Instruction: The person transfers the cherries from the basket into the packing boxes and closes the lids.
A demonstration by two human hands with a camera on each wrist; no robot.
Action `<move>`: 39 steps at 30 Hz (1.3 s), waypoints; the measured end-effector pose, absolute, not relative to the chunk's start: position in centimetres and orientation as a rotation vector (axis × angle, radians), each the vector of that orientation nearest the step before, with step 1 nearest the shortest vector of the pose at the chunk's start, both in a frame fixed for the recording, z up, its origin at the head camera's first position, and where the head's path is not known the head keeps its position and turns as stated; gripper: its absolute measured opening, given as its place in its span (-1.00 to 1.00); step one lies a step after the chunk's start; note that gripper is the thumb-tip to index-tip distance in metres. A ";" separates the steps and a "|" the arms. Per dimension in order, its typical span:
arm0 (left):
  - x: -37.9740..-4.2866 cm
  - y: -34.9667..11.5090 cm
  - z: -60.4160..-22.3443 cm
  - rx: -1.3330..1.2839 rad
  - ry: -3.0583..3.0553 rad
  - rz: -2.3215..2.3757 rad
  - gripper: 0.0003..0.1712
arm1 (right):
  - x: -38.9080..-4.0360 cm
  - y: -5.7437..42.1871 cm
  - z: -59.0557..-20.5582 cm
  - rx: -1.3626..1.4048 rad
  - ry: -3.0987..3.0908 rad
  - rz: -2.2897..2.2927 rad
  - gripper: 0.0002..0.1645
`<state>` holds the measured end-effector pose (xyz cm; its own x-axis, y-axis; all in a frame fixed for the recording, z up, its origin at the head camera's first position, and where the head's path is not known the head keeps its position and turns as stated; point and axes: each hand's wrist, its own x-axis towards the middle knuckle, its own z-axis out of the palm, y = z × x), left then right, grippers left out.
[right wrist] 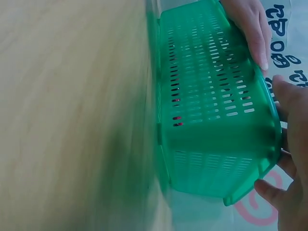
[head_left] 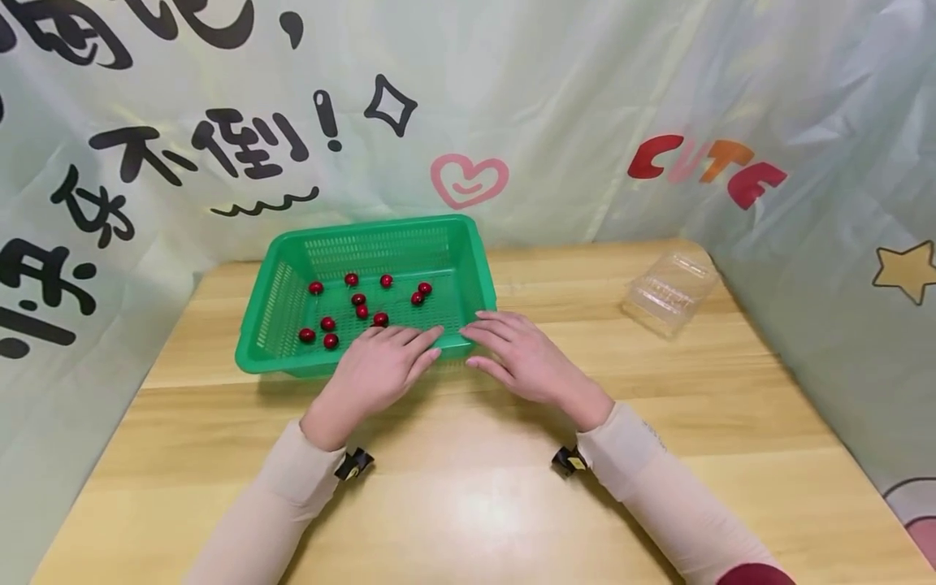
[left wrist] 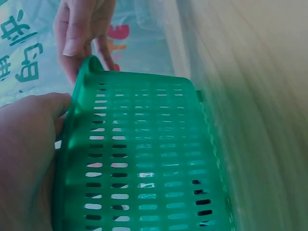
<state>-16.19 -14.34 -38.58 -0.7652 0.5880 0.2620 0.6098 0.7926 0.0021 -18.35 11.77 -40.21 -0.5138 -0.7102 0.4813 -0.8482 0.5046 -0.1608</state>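
A green perforated plastic basket (head_left: pixel 314 363) stands on the table, with several dark red, shiny cherries (head_left: pixel 308 335) scattered over its bottom. My left hand (head_left: pixel 380 366) lies over the near rim, its fingers extended toward the right. At the near right corner is my right hand (head_left: pixel 519 357), fingers reaching to the rim and thumb apart from them. In the left wrist view the thumb of the left hand (left wrist: pixel 24 134) runs along the rim, the other fingers mostly hidden behind it. The right wrist view shows the right hand (right wrist: pixel 293 159) with fingertips right at the rim.
A clear plastic container (head_left: pixel 671 292) sits toward the back right of the wooden table (head_left: pixel 468 496). Behind and on both sides hangs a pale printed cloth (head_left: pixel 570 106), close to the basket's far side. Each sleeve carries a small black device (head_left: pixel 354 465) near the wrist.
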 end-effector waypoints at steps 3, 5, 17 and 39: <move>-16.5 -14.1 -38.4 -0.955 -2.763 -0.129 -0.46 | -18.5 12.0 -40.1 1.272 -2.405 0.546 -0.47; -16.7 -14.0 -38.2 -0.978 -2.773 -0.129 -0.46 | -18.6 12.1 -40.0 1.255 -2.401 0.552 -0.48; -17.1 -14.8 -36.7 -1.042 -2.734 -0.169 -0.43 | -19.6 13.9 -39.9 1.128 -2.397 0.542 -0.61; -16.1 -18.4 -35.3 -1.057 -2.921 -0.291 -0.42 | -21.6 18.0 -39.1 1.071 -2.418 0.609 -0.66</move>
